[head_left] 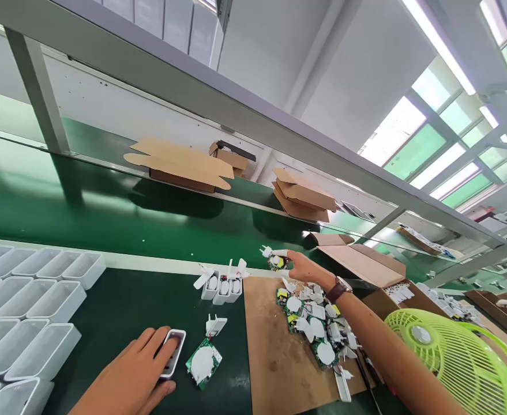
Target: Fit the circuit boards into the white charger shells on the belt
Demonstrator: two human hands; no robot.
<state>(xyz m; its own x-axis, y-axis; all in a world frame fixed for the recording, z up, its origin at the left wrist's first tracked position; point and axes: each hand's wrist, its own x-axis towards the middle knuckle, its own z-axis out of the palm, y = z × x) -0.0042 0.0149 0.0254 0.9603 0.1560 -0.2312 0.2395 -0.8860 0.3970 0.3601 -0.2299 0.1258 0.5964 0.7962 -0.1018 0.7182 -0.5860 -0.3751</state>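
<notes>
My left hand (143, 369) rests on the green mat with its fingertips on a small white charger housing (174, 351). Just right of it lie a green circuit board with a white disc (203, 363) and a white plug piece (216, 324). My right hand (303, 269), with a watch on its wrist, reaches out to the far edge of a brown cardboard sheet (270, 357) and pinches a circuit board with a white plug part (276, 257). A heap of circuit boards and white parts (316, 328) lies on the cardboard under my right forearm.
Several white housings (222, 286) stand upright beyond the mat. White plastic trays (28, 311) fill the left. A green conveyor belt (106, 213) runs behind, with cardboard boxes (184, 167) on a shelf. A lime green fan (456, 357) stands at the right, an open box (361, 265) behind it.
</notes>
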